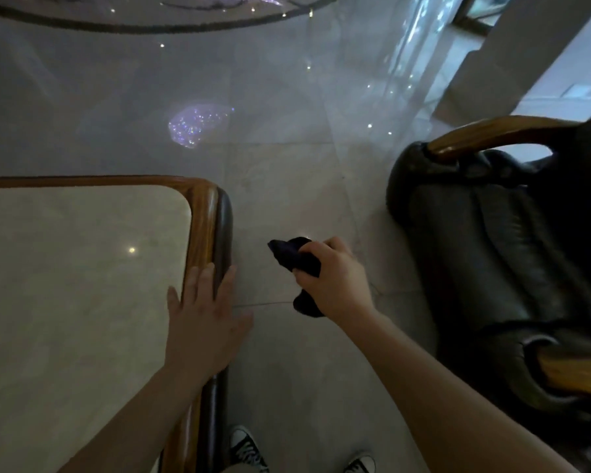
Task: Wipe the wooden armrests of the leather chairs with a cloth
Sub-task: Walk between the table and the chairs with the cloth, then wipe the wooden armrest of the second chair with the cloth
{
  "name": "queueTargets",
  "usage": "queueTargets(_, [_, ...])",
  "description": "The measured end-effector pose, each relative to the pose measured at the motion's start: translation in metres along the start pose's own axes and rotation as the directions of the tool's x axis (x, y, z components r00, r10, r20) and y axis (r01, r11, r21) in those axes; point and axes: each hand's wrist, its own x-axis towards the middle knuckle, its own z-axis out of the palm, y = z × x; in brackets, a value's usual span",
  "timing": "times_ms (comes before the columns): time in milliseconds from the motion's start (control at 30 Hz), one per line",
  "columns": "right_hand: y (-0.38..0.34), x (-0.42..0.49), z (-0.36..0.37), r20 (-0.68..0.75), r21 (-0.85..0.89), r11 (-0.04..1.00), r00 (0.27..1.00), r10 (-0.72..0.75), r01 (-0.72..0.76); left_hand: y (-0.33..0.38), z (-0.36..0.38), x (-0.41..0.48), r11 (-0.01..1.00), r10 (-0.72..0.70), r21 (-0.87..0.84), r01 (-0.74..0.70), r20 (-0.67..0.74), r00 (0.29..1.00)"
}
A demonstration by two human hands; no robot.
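A black leather chair (492,247) stands at the right. Its far wooden armrest (492,131) curves along the top, and its near wooden armrest (574,373) shows at the right edge. My right hand (335,278) hangs over the floor between table and chair, shut on a bunched dark cloth (294,257); it is left of the chair and touches neither armrest. My left hand (205,312) lies flat with fingers apart on the table's wooden rim.
A stone-topped table with a rounded wooden rim (205,213) fills the lower left. Glossy pale floor tiles (287,186) run between table and chair. My two sneakers (246,448) show at the bottom. A wall base and step (492,80) stand at the upper right.
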Motion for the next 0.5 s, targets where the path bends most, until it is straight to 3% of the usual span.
queueTargets(500, [0.194, -0.124, -0.178, -0.232, 0.066, 0.961, 0.932, 0.277, -0.269, 0.272, 0.004, -0.004, 0.946, 0.323, 0.002, -0.323, 0.026, 0.946])
